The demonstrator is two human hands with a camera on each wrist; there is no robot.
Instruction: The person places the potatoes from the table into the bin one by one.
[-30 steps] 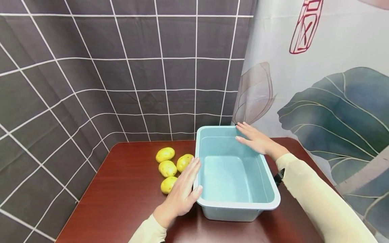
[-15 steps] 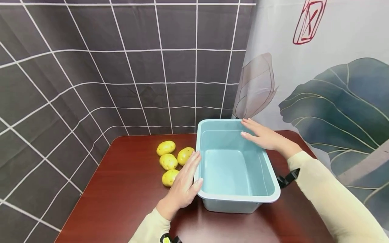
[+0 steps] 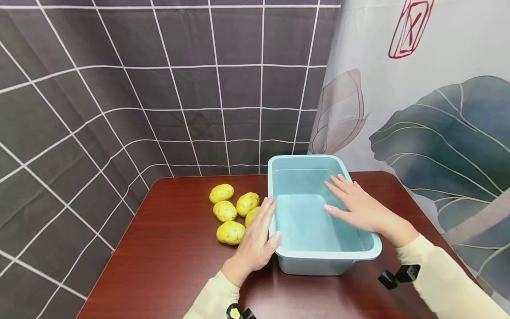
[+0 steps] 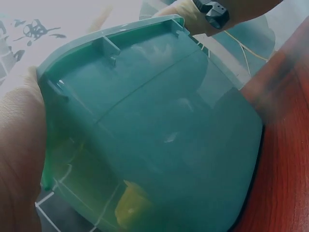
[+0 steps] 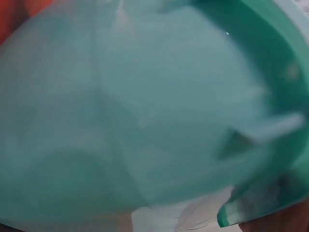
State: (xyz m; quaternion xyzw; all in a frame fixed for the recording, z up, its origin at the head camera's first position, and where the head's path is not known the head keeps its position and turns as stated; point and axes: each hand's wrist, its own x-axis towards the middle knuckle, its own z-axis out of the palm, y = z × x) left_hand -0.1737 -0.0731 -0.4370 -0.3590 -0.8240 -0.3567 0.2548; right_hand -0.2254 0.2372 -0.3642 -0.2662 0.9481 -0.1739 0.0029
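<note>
Sitting right of centre in the head view is a light-blue plastic basin (image 3: 326,255), upright on the reddish-brown table (image 3: 171,252). Left hand (image 3: 256,241) lies along its left rim, fingers straight and close together, thumb out to the side. Right hand (image 3: 360,206) is flat over the right rim, fingers straight and a bit spread — can't tell if it's pressing the rim or just above it. Neither hand is curled round anything. Five yellow potatoes (image 3: 225,211) sit just left of the basin, partly behind the left fingertips.

My guess: this step is positioning the basin. Shifting it further would need even pressure from both palms — otherwise, just lift clear without nudging those potatoes.
</note>
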